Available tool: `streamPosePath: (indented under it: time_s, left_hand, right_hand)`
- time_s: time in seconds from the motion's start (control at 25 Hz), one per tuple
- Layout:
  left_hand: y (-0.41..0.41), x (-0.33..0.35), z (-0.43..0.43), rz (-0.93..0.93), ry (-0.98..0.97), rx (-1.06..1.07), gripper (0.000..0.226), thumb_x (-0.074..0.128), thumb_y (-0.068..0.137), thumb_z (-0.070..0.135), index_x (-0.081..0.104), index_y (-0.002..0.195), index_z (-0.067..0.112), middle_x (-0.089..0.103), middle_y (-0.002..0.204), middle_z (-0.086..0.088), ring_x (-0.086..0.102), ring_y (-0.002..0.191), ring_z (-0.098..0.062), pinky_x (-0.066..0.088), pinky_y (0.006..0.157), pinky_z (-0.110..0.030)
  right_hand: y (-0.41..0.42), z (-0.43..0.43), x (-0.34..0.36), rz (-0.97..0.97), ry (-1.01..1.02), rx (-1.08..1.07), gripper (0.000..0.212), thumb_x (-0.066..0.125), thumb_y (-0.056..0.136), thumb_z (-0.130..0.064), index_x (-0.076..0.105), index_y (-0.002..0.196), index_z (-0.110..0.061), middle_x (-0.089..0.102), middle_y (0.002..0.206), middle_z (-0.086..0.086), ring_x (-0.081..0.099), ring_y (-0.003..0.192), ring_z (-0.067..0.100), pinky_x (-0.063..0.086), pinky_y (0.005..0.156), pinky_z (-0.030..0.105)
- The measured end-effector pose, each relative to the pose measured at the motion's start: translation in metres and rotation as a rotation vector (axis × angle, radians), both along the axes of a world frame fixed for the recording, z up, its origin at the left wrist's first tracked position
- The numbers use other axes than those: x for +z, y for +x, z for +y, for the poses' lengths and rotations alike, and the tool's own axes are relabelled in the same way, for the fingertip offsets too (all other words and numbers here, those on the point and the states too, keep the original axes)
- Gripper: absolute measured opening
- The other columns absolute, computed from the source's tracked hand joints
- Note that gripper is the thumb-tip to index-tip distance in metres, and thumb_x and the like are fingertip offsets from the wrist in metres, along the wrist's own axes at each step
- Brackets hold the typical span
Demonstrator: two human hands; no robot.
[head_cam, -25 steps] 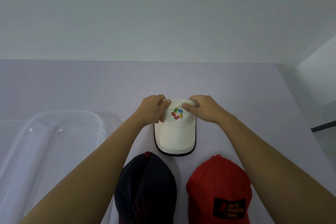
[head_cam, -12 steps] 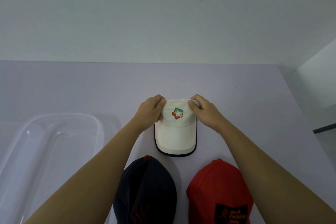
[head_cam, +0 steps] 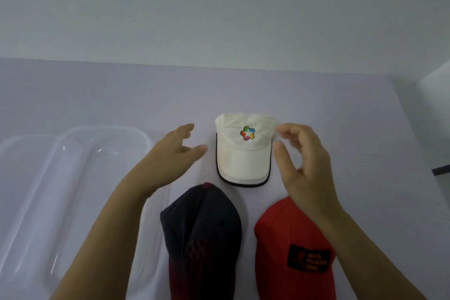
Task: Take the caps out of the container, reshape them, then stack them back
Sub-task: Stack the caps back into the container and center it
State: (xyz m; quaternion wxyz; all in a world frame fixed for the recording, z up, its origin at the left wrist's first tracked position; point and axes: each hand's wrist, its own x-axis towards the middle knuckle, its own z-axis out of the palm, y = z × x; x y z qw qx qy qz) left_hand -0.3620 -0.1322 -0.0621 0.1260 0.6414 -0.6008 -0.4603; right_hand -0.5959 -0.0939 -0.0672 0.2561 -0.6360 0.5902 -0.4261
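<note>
A white cap (head_cam: 244, 153) with a multicoloured logo and a black-edged brim lies in the middle of the table, brim toward me. Nearer to me lie a dark navy cap (head_cam: 203, 238) and, to its right, a red cap (head_cam: 292, 251) with a black patch. My left hand (head_cam: 170, 156) hovers just left of the white cap, fingers spread, holding nothing. My right hand (head_cam: 302, 161) hovers just right of it, fingers loosely curled, holding nothing. A clear plastic container (head_cam: 60, 202) sits at the left with nothing visible inside.
The table (head_cam: 97, 95) is pale lilac and ends at a white wall at the back. Its right edge (head_cam: 414, 129) drops off beside a white surface and a dark strip.
Both hands have let go of the white cap's crown and drawn apart and back toward me. The white cap stays where it was, now free.
</note>
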Motion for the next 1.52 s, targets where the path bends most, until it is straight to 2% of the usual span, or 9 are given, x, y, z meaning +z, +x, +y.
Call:
streamPosePath:
  time_s: [0.12, 0.28, 0.36, 0.52, 0.6, 0.8, 1.0, 1.24, 1.52]
  left_hand:
    - [0.026, 0.009, 0.046, -0.07, 0.313, -0.224, 0.091, 0.071, 0.078, 0.041, 0.014, 0.149, 0.031, 0.023, 0.155, 0.01, 0.035, 0.135, -0.01, 0.035, 0.106, -0.03]
    - [0.023, -0.015, 0.066, -0.164, 0.433, -0.278, 0.095, 0.081, 0.069, 0.031, 0.024, 0.145, 0.021, 0.039, 0.146, 0.003, 0.043, 0.129, -0.02, 0.041, 0.106, -0.038]
    - [0.022, -0.029, 0.067, -0.175, 0.442, -0.265, 0.082, 0.083, 0.066, 0.03, 0.037, 0.133, 0.019, 0.053, 0.128, 0.0, 0.054, 0.112, -0.021, 0.049, 0.097, -0.039]
    - [0.023, -0.035, 0.064, -0.09, 0.508, -0.236, 0.061, 0.081, 0.069, 0.021, 0.043, 0.118, 0.019, 0.053, 0.114, -0.002, 0.055, 0.101, -0.023, 0.052, 0.081, -0.039]
    - [0.024, -0.037, 0.069, 0.014, 0.466, -0.206, 0.055, 0.081, 0.068, 0.014, 0.045, 0.11, 0.018, 0.056, 0.111, -0.006, 0.059, 0.097, -0.025, 0.055, 0.08, -0.04]
    - [0.027, -0.037, 0.085, 0.193, 0.416, -0.154, 0.062, 0.081, 0.066, 0.004, 0.044, 0.113, 0.018, 0.06, 0.112, -0.007, 0.063, 0.1, -0.025, 0.056, 0.083, -0.036]
    - [0.027, -0.013, 0.089, 0.264, 0.4, -0.284, 0.055, 0.079, 0.072, 0.009, 0.054, 0.12, 0.021, 0.069, 0.113, 0.0, 0.067, 0.102, -0.017, 0.055, 0.089, -0.031]
    - [0.017, 0.03, 0.109, 0.59, 0.094, -0.019, 0.039, 0.056, 0.086, 0.037, 0.058, 0.12, 0.018, 0.069, 0.114, 0.002, 0.066, 0.106, -0.014, 0.053, 0.09, -0.03]
    - [0.043, 0.059, 0.124, 0.601, 0.152, -0.105, 0.055, 0.065, 0.077, 0.04, 0.056, 0.118, 0.006, 0.066, 0.117, -0.009, 0.063, 0.109, -0.023, 0.049, 0.096, -0.033]
  right_hand:
    - [0.021, 0.045, 0.005, 0.048, 0.6, 0.473, 0.051, 0.063, 0.087, -0.035, 0.036, 0.13, -0.037, 0.037, 0.132, -0.029, 0.037, 0.117, -0.017, 0.031, 0.093, 0.007]
    - [0.044, 0.041, -0.021, 0.208, 0.895, 0.556, 0.104, 0.075, 0.072, -0.043, 0.008, 0.148, -0.021, 0.019, 0.153, -0.004, 0.026, 0.137, 0.012, 0.031, 0.105, 0.027]
    - [0.056, 0.031, -0.038, 0.198, 0.989, 0.512, 0.104, 0.081, 0.066, -0.037, 0.017, 0.145, -0.015, 0.034, 0.146, 0.003, 0.039, 0.13, 0.02, 0.04, 0.1, 0.032]
    - [0.062, 0.02, -0.059, 0.034, 1.149, 0.521, 0.064, 0.085, 0.063, -0.023, 0.054, 0.119, -0.017, 0.062, 0.125, 0.004, 0.06, 0.11, 0.019, 0.047, 0.1, 0.038]
    - [0.064, 0.023, -0.061, -0.053, 1.133, 0.501, 0.058, 0.084, 0.064, -0.015, 0.053, 0.113, -0.02, 0.063, 0.12, 0.002, 0.059, 0.11, 0.02, 0.047, 0.1, 0.038]
    - [0.058, 0.038, -0.061, -0.17, 1.03, 0.514, 0.086, 0.085, 0.057, -0.02, 0.044, 0.132, -0.021, 0.06, 0.125, -0.001, 0.059, 0.112, 0.018, 0.049, 0.098, 0.041]
    - [0.041, 0.06, -0.039, -0.305, 0.877, 0.602, 0.065, 0.078, 0.075, -0.018, 0.045, 0.129, -0.03, 0.06, 0.125, -0.008, 0.06, 0.113, 0.009, 0.05, 0.096, 0.033]
    - [0.034, 0.077, 0.012, -0.729, 0.547, 0.405, 0.043, 0.073, 0.071, -0.027, 0.06, 0.111, -0.022, 0.071, 0.109, 0.002, 0.066, 0.104, 0.02, 0.054, 0.082, 0.027]
    - [0.036, 0.08, 0.053, -0.663, 0.529, 0.576, 0.037, 0.072, 0.07, -0.021, 0.063, 0.106, -0.025, 0.071, 0.107, 0.001, 0.066, 0.104, 0.02, 0.053, 0.082, 0.025]
